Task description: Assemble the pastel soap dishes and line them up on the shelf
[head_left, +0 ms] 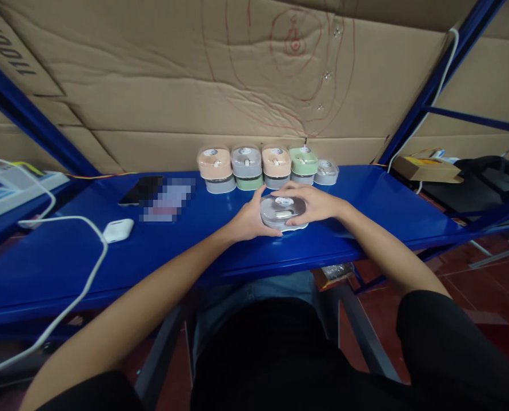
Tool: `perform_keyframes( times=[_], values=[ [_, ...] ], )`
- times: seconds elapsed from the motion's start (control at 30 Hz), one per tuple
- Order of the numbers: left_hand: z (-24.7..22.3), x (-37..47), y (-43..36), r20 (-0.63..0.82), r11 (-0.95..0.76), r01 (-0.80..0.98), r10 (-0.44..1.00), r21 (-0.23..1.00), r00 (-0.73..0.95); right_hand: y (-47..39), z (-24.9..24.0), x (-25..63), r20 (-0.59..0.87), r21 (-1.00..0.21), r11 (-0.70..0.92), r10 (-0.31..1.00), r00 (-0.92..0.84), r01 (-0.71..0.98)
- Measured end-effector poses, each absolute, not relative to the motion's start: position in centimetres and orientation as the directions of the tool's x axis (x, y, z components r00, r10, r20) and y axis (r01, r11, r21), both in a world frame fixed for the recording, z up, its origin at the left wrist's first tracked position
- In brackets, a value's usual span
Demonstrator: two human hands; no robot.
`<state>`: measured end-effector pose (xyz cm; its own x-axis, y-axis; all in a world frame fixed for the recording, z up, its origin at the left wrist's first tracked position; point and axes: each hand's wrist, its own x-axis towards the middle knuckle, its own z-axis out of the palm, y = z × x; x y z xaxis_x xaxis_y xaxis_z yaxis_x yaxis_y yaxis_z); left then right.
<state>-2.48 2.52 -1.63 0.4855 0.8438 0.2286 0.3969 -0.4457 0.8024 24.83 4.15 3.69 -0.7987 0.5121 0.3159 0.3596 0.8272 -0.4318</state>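
Between my two hands is a small oval box (275, 214) with a clear lid, a grey inside and a round sticker on top. My left hand (249, 220) presses against its left end, thumb and fingers curved round the side. From the right, my right hand (316, 204) grips the other end, fingers over the far edge and thumb at the near side. The box is close to the table surface; whether it touches cannot be told. Just behind it, similar boxes in peach (276, 161), grey (246, 162) and green (303, 160) stand stacked in a row.
A single grey box (326, 172) ends the row on the right. On the left of the blue table (220, 251) lie a dark phone (139, 191), a white earbud case (118, 230) and a white cable (92, 279). Cardboard (160, 114) walls the back; an open carton (428, 169) sits at right.
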Motion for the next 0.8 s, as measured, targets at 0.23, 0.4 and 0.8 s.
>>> perform_keyframes(
  times=[0.23,0.4,0.8],
  values=[
    [-2.0,-3.0,3.0,0.293,-0.535,0.377,0.792,0.756,0.535,4.6,2.1,25.2,0.284,-0.415,0.810,0.548,-0.787,0.414],
    [-1.5,-3.3,2.8,0.289,-0.555,0.429,0.790,0.712,0.541,4.4,2.0,25.5,0.244,-0.385,0.813,0.546,-0.801,0.437],
    [-0.8,-3.8,3.4,0.376,-0.568,0.367,0.795,0.736,0.476,5.0,1.8,25.6,0.374,-0.396,0.804,0.582,-0.722,0.443]
  ],
)
